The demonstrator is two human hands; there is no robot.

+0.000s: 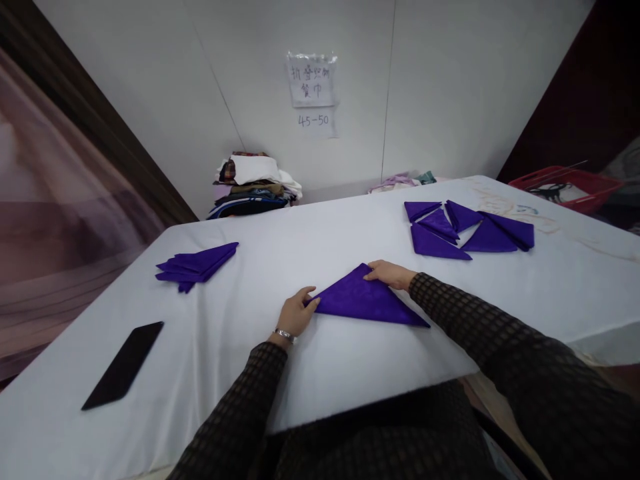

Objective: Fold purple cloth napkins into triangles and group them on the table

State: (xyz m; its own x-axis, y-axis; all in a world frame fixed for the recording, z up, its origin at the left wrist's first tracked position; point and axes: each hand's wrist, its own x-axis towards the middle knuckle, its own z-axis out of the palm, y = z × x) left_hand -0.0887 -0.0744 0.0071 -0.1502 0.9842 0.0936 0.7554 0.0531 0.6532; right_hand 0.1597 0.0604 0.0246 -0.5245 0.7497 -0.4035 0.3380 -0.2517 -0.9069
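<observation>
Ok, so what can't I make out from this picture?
All in the head view:
Inner layers of the folded purple cloth: hidden by its top layer.
That cloth's left tip: covered by the left hand.
Dark items in the red basket: too small and blurred to identify.
Near left part of the white tablecloth: cut off by the picture's left and bottom edges.

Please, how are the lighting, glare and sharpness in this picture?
Head view: dim light, upper right nearly black; head view: glints on the white paper sign; head view: purple triangular folded cloth has clear edges, pinkish draped curtain looks blurry.
</observation>
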